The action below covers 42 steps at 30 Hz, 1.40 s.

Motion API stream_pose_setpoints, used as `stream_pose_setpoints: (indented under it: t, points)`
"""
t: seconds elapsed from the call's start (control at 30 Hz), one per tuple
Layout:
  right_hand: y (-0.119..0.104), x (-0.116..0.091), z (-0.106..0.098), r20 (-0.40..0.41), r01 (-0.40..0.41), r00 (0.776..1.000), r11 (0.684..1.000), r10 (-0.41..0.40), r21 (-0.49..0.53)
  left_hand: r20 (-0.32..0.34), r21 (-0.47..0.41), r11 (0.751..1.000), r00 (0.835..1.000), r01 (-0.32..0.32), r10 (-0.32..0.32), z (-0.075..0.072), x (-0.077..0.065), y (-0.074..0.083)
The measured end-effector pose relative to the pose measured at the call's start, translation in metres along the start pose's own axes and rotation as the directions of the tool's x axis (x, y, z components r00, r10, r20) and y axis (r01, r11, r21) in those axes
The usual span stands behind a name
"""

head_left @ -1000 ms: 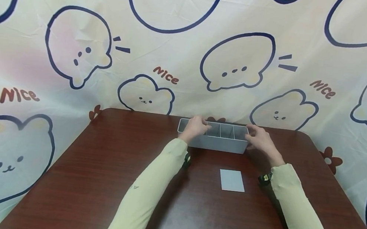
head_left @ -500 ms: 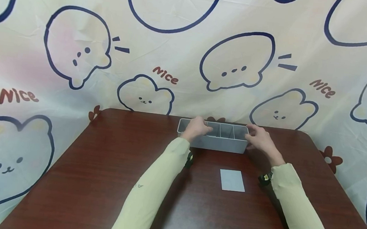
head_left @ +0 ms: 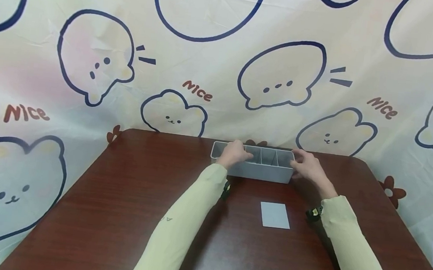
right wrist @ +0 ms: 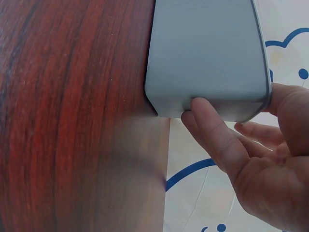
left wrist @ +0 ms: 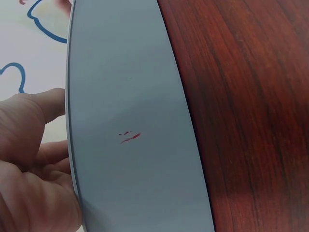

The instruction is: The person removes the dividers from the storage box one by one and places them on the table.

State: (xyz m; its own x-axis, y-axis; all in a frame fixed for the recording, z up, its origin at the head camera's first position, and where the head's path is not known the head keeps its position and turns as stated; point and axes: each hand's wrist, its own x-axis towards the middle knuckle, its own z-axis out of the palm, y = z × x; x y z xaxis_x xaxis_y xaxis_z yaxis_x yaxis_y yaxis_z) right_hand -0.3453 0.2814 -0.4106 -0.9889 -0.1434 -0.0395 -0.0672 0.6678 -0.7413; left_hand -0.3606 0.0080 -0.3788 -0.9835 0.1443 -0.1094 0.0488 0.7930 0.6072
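A long grey divided storage box (head_left: 262,172) stands near the table's far edge, its compartments open upward. My left hand (head_left: 233,153) is over its left part, fingers reaching in behind the front rim. In the left wrist view the front wall (left wrist: 130,82) bears small red marks and hides the fingertips of my left hand (left wrist: 31,159); I cannot tell whether they hold anything. At the right end, my right hand (head_left: 310,166) grips the box. In the right wrist view, fingertips (right wrist: 199,105) press the outer end wall while the thumb (right wrist: 285,96) passes over the rim.
A pale rectangular card (head_left: 275,215) lies flat on the brown wooden table (head_left: 113,212), in front of the box. A cartoon-printed cloth (head_left: 224,65) hangs close behind the table and along its sides.
My left hand has shifted slightly to the right over the box. My right hand stays at the box's right end, and the card lies where it was.
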Motion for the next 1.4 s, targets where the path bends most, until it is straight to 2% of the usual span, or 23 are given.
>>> stream_pose_setpoints:
  t: [0.5,0.77,1.07,1.4]
  points:
    - [-0.0035,-0.0027,-0.0056,0.003,-0.005,1.0,1.0,0.005,0.015,-0.034,0.044,0.999,0.999,-0.024,0.025,0.0022,-0.0009,0.0061]
    - [-0.0048,-0.0024,-0.0062,0.005,-0.004,1.0,1.0,0.004,0.022,-0.026,0.055,0.998,0.999,-0.019,0.02,0.0013,-0.0009,0.0059]
    - [-0.0057,-0.003,-0.0045,0.007,-0.007,1.0,1.0,0.007,0.016,-0.031,0.025,0.999,0.999,-0.028,0.028,0.0026,-0.0013,0.0012]
    - [-0.006,-0.0035,-0.0018,0.01,-0.009,1.0,1.0,0.009,0.014,-0.076,-0.054,0.998,0.997,-0.035,0.031,0.0034,-0.0049,-0.0025]
